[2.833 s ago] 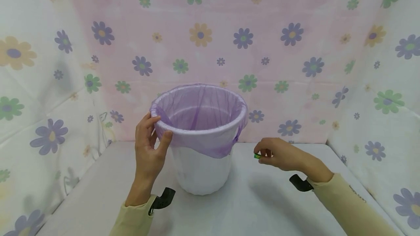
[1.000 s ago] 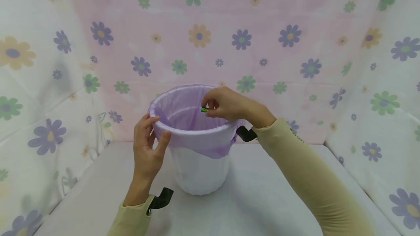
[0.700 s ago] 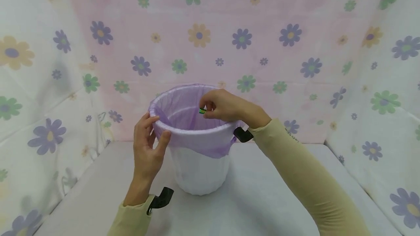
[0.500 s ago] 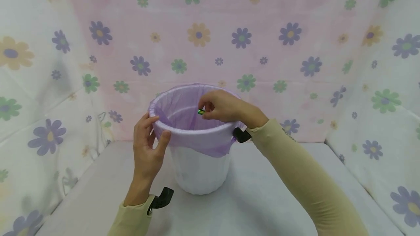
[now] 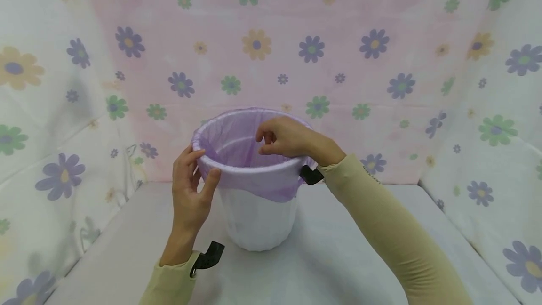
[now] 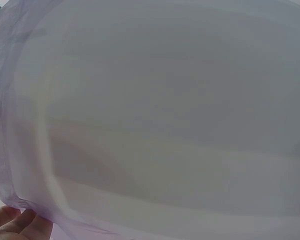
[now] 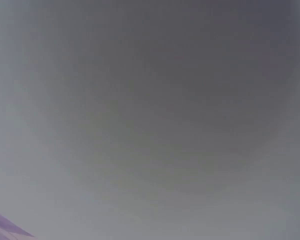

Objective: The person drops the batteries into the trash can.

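A white trash can stands on the white table, lined with a thin purple garbage bag folded over its rim. My left hand holds the can's left rim, thumb against the front and fingers at the side; its fingertips touch the bag in the left wrist view. Over the can's mouth is my right hand, its fingers loosely bent, with a gap between thumb and forefinger and nothing visible in it. The small green cylinder is out of sight. The right wrist view is mostly a grey blurred surface with a purple bag corner.
The white tabletop extends on both sides of the can. A flowered cloth hangs behind and along both sides. Black wrist mounts sit on both sleeves.
My right hand moved left from beside the can to over its mouth, carrying a small shiny green cylinder. It has since let go of it. The left hand stayed at the rim.
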Tool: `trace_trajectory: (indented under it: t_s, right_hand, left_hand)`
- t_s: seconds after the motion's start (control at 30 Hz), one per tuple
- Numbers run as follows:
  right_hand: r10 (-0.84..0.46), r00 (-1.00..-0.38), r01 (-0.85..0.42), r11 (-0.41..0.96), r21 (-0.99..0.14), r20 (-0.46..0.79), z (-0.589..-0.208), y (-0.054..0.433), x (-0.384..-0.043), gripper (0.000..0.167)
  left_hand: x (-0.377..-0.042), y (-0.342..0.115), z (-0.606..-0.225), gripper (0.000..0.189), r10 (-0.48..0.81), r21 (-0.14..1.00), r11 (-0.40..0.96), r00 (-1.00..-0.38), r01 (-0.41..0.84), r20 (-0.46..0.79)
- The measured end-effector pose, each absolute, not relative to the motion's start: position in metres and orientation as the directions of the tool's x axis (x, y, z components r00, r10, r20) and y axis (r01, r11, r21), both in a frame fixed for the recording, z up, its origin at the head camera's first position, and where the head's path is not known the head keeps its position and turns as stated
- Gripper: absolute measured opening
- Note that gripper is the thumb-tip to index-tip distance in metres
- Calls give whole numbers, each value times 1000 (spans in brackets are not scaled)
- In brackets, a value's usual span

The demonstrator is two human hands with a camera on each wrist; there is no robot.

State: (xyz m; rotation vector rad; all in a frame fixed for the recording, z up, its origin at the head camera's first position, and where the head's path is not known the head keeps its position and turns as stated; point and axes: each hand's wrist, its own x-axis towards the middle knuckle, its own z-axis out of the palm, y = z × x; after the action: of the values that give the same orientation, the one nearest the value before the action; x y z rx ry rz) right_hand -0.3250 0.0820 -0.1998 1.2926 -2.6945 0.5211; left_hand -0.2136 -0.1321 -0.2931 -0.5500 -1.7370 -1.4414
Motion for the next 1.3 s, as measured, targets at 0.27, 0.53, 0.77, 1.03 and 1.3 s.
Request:
trace_trajectory:
  t_s: [0.27,0.53,0.77,1.03,1.3]
  right_hand:
    - [-718,-656,-753,599,-272,232,-200,83,-323,24]
    - [-698,-657,-752,576,-320,286,-197,89,-319,17]
    - [-688,-604,-796,545,-263,402,-196,107,-303,15]
    - [-574,-606,-775,581,-247,551,-213,137,-275,19]
    - [-447,-558,-778,576,-252,699,-247,169,-254,9]
  left_hand:
    - [-219,-134,-299,44,-155,611,258,-593,748,790]
    - [-235,-144,-313,48,-152,623,258,-605,739,781]
    - [-221,-142,-299,45,-128,603,342,-600,721,790]
    - [-237,-160,-308,52,-80,454,533,-492,714,867]
    - [-230,-169,-301,63,-14,379,626,-476,681,879]
